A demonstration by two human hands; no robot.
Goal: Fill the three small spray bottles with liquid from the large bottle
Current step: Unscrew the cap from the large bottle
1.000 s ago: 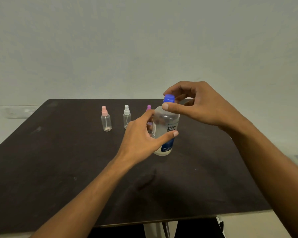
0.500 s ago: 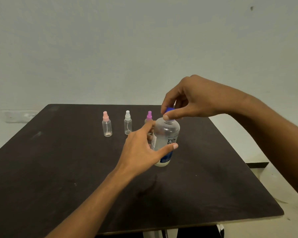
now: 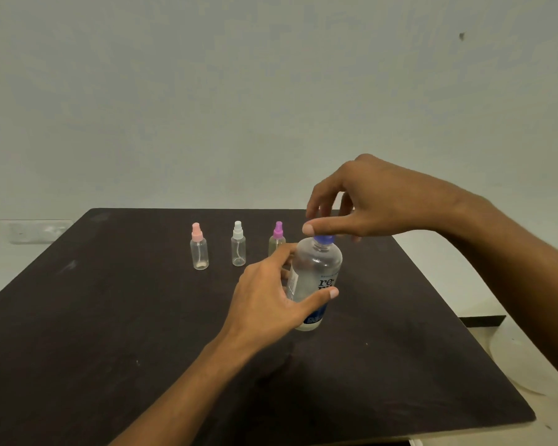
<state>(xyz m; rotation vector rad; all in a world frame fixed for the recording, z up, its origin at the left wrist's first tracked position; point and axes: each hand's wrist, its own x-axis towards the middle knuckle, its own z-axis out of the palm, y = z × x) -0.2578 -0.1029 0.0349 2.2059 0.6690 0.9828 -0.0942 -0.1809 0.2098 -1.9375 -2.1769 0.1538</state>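
Large bottle point(image 3: 316, 278): clear, blue-and-white label, upright on the dark table point(image 3: 78, 317), right of centre. Blue cap point(image 3: 324, 239) is on the neck.

Left hand point(image 3: 271, 297): gripping the bottle body from the left, thumb across the label front, fingers curled behind.

Right hand point(image 3: 368, 204): over the cap, thumb stretched across just above its front edge, fingers curved down behind. Cannot tell whether it pinches the cap.

3 small spray bottles in 1 row toward the far edge, upright and apart from each other, sprayers on: pink-capped bottle point(image 3: 199, 251), white-capped bottle point(image 3: 238, 247), purple-capped bottle point(image 3: 277, 238). The purple-capped bottle is partly hidden behind the left fingers, just beside the large bottle.
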